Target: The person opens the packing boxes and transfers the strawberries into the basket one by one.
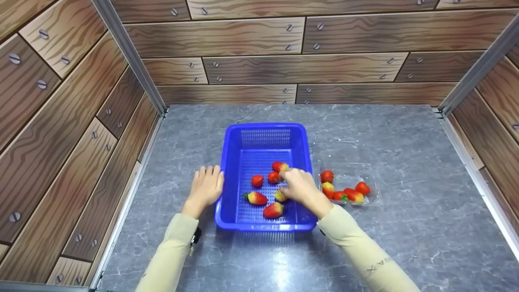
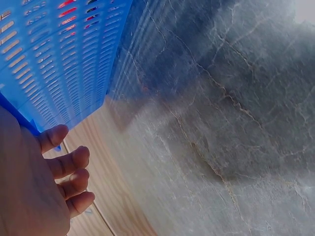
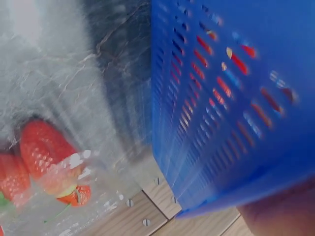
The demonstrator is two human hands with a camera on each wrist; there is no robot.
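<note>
A blue plastic basket (image 1: 265, 227) with slotted walls stands on the grey marbled table. Several red and yellow toy strawberries (image 1: 257, 198) lie spread over its floor. Against the basket's left rim rests my left hand (image 1: 206, 184), its fingers (image 2: 74, 162) loosely bent and holding nothing. My right hand (image 1: 301, 185) reaches over the right rim into the basket, fingers pointing down among the strawberries. A yellowish strawberry (image 1: 280, 196) is just below its fingertips; whether they pinch anything is hidden. In the right wrist view only part of this hand (image 3: 283, 214) shows, past the basket wall.
Right of the basket sits a clear plastic box (image 1: 371, 172) holding several more strawberries (image 1: 354, 196). Wood-patterned panels (image 1: 251, 69) with metal corner strips enclose the table at the back and both sides.
</note>
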